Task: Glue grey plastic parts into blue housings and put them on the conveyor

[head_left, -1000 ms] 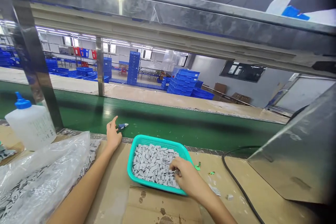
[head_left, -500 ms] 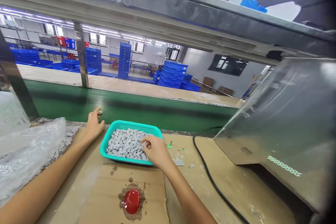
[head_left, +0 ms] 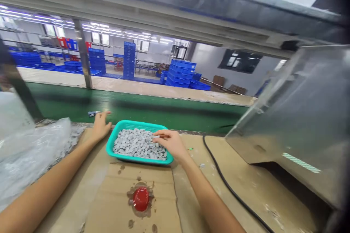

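A teal plastic tray (head_left: 142, 160) sits on the cardboard, heaped with small grey pieces (head_left: 133, 145). My right hand (head_left: 171, 143) is over the tray's far right part, its thumb and fingers pinched on one small pale grey piece (head_left: 156, 136). My left hand (head_left: 101, 126) rests open at the bench's far edge, left of the tray and holding nothing. Just beyond its fingers, a small blue-and-white part (head_left: 93, 113) lies on the green conveyor belt (head_left: 153, 111).
A clear plastic bag (head_left: 32, 153) of grey pieces lies at the left. A red cap (head_left: 141, 199) stands on stained cardboard (head_left: 115, 204). A black cable (head_left: 229, 185) runs along the right, beside a slanted metal panel (head_left: 284, 105). Blue crates (head_left: 180, 74) stand beyond the belt.
The view has swung down and left. My right hand has risen from the pile toward the tray's far side. The blue-and-white part has travelled left along the belt.
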A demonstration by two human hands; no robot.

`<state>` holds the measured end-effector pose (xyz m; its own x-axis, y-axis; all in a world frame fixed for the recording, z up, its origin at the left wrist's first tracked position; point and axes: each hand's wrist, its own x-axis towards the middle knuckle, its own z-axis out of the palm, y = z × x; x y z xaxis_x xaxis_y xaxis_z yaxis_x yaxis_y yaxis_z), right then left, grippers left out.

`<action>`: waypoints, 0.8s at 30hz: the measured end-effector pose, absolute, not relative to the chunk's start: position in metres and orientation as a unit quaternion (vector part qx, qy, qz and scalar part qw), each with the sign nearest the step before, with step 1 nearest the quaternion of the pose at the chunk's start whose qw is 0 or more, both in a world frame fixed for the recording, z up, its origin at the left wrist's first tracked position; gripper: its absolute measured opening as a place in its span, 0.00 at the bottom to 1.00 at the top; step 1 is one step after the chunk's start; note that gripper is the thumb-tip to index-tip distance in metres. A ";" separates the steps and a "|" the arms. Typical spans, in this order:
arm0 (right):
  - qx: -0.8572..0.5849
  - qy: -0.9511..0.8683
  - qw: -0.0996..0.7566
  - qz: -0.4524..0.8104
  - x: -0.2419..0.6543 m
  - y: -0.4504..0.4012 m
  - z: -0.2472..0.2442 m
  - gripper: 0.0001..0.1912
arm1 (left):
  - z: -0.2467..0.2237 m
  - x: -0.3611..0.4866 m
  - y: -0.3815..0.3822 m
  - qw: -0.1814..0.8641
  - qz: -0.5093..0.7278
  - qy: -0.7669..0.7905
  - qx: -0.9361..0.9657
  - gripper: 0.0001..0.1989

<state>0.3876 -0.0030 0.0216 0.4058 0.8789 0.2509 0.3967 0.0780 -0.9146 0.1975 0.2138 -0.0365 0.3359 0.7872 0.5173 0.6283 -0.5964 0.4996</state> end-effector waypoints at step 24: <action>-0.609 -0.502 0.561 0.251 0.391 0.000 0.019 0.06 | -0.038 0.203 0.216 0.027 0.257 0.393 0.883 0.11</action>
